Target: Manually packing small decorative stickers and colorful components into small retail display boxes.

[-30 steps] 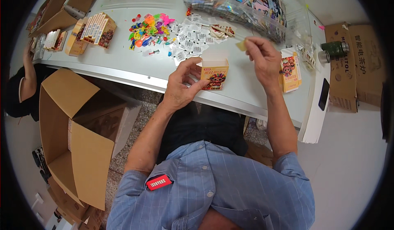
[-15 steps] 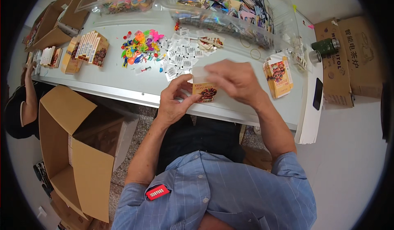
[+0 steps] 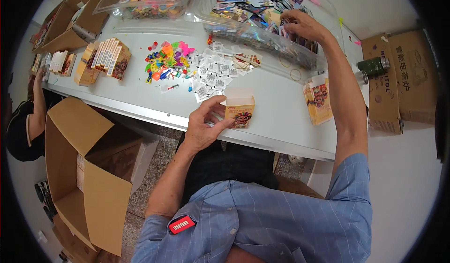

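Note:
My left hand [image 3: 206, 122] grips a small orange-yellow box [image 3: 240, 116] by its left side, near the table's front edge. The box stands upright with its pale top flap raised, and a colourful cartoon figure decorates its front. My right hand [image 3: 307, 27] reaches into a clear plastic bin [image 3: 253, 32] at the back. Its fingers are bent and apart, touching the heap of glossy cards [image 3: 251, 3]; no card shows clearly held. Small white printed packets [image 3: 213, 68] lie behind the box, beside a pile of bright plastic trinkets [image 3: 168, 59].
Flattened orange boxes [image 3: 318, 101] lie at the right. Filled boxes [image 3: 110, 59] stand in a row at the left. Another clear bin [image 3: 154, 5] holds colourful bands. An open carton [image 3: 108, 206] sits below the table's left edge. Another person's arm [image 3: 38, 99] is at the far left.
My right hand has left the small box and moved up and right into the card bin. My left hand keeps hold of the box, its flap now standing free.

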`<state>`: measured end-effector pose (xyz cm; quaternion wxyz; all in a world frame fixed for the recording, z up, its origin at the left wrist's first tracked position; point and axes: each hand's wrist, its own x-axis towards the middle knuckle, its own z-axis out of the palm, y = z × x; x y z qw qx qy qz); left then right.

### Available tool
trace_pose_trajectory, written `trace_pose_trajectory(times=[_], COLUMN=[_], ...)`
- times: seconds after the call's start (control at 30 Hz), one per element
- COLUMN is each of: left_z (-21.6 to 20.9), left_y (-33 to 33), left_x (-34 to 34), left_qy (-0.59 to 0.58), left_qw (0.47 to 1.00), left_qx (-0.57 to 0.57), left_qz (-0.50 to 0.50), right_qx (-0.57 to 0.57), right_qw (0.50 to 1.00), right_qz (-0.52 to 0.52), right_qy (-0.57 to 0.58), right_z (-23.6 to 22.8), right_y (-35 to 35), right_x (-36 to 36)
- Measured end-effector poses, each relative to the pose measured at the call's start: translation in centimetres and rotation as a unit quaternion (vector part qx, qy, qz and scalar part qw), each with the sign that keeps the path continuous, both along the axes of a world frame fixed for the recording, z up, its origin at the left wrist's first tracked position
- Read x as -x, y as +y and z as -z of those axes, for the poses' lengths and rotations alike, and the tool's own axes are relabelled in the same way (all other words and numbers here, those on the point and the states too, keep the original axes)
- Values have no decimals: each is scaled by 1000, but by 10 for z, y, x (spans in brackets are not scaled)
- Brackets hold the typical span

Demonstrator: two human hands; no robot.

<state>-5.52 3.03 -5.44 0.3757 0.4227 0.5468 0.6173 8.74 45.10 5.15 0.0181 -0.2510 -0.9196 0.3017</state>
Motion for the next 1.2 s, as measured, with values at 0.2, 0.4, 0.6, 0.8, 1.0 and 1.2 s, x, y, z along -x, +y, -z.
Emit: trace_pose_trajectory(times=[0.2, 0.4, 0.6, 0.8, 1.0, 1.2], left_z=[0, 1, -4, -4, -7, -1], left_y=[-1, 0, 1, -2, 1, -1], left_x=[3, 3, 2, 5, 2, 2], left_qy=[-5, 1, -7, -6, -2, 6], left_qw=[1000, 1000, 1000, 1000, 1000, 1000], left_qx=[5, 9, 21, 23, 15, 15], left_qz=[6, 5, 8, 13, 14, 8], right_qx=[58, 20, 19, 139, 43, -16], right_qw=[998, 998, 1000, 989, 949, 882], right_qz=[-8, 41, -22, 19, 102, 149], right_qy=[-3, 53, -7, 53, 296, 446], right_z=[-12, -5, -11, -36, -29, -40], right_y=[-4, -24, -19, -28, -16, -39], right_x=[-7, -5, 3, -1, -15, -22])
